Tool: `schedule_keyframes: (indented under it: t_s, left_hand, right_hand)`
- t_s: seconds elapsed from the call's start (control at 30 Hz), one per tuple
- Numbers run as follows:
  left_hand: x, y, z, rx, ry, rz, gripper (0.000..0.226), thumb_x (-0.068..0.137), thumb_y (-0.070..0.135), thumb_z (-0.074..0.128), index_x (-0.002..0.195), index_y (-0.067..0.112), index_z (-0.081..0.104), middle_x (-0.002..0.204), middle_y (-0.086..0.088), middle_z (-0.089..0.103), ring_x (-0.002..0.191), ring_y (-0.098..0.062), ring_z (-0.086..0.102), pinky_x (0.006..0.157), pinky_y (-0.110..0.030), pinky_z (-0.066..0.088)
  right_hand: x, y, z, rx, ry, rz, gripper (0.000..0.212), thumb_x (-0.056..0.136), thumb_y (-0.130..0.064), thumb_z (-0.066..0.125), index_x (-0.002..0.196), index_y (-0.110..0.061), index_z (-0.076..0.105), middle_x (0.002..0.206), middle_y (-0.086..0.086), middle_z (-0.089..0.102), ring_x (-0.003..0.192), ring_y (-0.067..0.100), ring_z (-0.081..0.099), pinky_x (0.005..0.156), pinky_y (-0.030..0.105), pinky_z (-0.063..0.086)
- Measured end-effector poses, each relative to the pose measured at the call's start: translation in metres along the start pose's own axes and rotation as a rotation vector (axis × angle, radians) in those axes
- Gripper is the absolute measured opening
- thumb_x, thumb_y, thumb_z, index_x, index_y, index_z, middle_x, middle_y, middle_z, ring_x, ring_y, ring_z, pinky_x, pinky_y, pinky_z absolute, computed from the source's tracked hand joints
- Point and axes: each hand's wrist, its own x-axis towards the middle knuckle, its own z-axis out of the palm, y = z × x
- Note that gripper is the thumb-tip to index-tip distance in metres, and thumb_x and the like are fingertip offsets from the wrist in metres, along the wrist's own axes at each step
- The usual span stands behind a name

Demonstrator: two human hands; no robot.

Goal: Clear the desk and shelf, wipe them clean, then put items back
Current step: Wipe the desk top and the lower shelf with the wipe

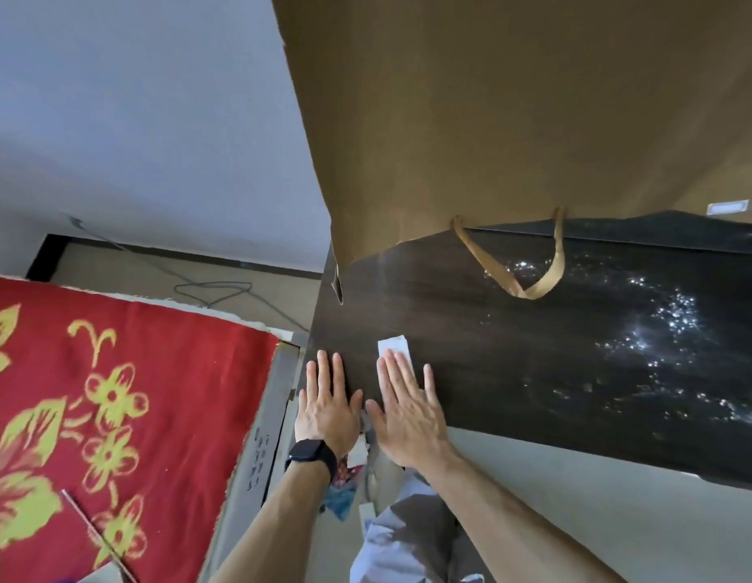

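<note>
- White paper slip [394,346]: lower part covered by the right hand [410,414].
- Brown paper bag [513,98]: cut by top and right edges.
- Red floral cloth [134,393]: cut by left and bottom edges.
- Grey panel markings [259,456]: too small to read.

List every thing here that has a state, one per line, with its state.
left hand: open, flat on the desk.
right hand: open, pressing the white wipe.
white wipe: flat, partly under the right hand.
desk: glistening specks across its right part.
paper bag: handle drooping over the desk.
</note>
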Motion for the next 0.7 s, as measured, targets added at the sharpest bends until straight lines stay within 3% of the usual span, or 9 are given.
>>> schedule_keyframes:
  t_s: [0.1,0.27,0.37,0.47,0.7]
  left_hand:
    - [0.002,0.003,-0.01,0.017,-0.04,-0.018,0.074,0.105,0.051,0.025,0.157,0.017,-0.016,0.165,-0.005,-0.024,0.153,-0.027,-0.015,0.125,-0.042,0.009]
    - [0.0,0.006,-0.024,0.002,-0.077,-0.037,0.077,0.105,0.046,0.036,0.159,0.02,-0.011,0.166,-0.003,-0.019,0.154,-0.027,-0.009,0.123,-0.043,0.013]
    - [-0.001,0.008,-0.029,-0.008,-0.065,-0.045,0.078,0.103,0.047,0.041,0.16,0.019,-0.004,0.167,-0.003,-0.012,0.154,-0.028,-0.001,0.122,-0.044,0.016]
    - [0.001,0.01,-0.032,-0.049,-0.036,-0.065,0.076,0.102,0.048,0.042,0.16,0.02,0.003,0.168,-0.003,-0.005,0.153,-0.029,0.005,0.121,-0.044,0.019]
    - [0.006,0.003,-0.03,-0.054,-0.015,-0.053,0.085,0.098,0.048,0.053,0.16,0.022,0.001,0.168,-0.001,-0.003,0.153,-0.026,0.006,0.122,-0.045,0.017]
  right_hand:
    - [0.001,0.018,-0.008,-0.063,-0.046,-0.031,0.065,0.101,-0.049,0.022,0.155,-0.013,0.013,0.164,0.001,0.003,0.151,0.017,-0.001,0.118,0.053,0.005]
    - [-0.007,0.075,-0.037,-0.156,-0.157,0.064,0.067,0.098,-0.053,0.005,0.154,-0.019,-0.008,0.162,-0.004,-0.014,0.148,0.016,-0.016,0.118,0.051,-0.009]
    - [-0.004,0.094,-0.056,-0.21,-0.198,0.134,0.072,0.091,-0.055,-0.007,0.151,-0.017,-0.019,0.158,-0.002,-0.025,0.145,0.016,-0.025,0.118,0.051,-0.01]
    - [0.011,0.092,-0.067,-0.212,-0.221,0.194,0.072,0.097,-0.055,0.004,0.149,-0.014,-0.022,0.158,0.001,-0.027,0.146,0.016,-0.024,0.12,0.05,-0.008]
    - [0.038,0.031,-0.055,-0.198,-0.288,-0.11,0.073,0.093,-0.051,0.0,0.15,-0.01,-0.019,0.154,0.002,-0.032,0.145,0.02,-0.026,0.121,0.043,-0.007]
